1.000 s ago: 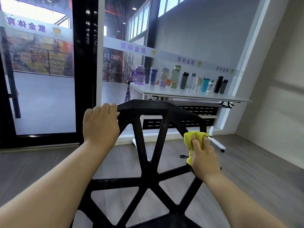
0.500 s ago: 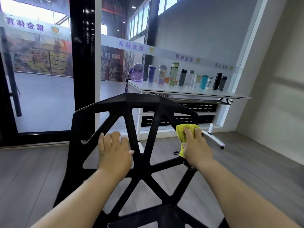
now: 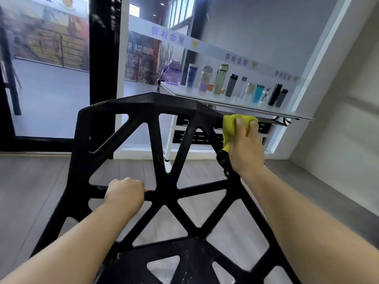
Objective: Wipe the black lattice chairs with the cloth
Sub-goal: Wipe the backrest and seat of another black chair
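Observation:
A black lattice chair (image 3: pixel 164 187) fills the middle of the head view, its backrest facing me and its dusty seat at the bottom. My left hand (image 3: pixel 125 194) is closed around a horizontal bar on the left of the backrest. My right hand (image 3: pixel 245 148) presses a yellow cloth (image 3: pixel 230 126) against the backrest's upper right edge, near its top corner. Part of that edge is hidden behind the cloth and hand.
A white folding table (image 3: pixel 235 103) stands behind the chair, with several bottles and cups (image 3: pixel 220 82) in a row on it. Glass panels with a black pillar (image 3: pixel 103 58) are at the left. A white wall (image 3: pixel 344 128) rises at the right. Grey wood floor (image 3: pixel 34 181) lies below.
My left hand has come down from the chair's top edge to a lower bar and closed on it. My right hand has slid the cloth up the right edge towards the top corner.

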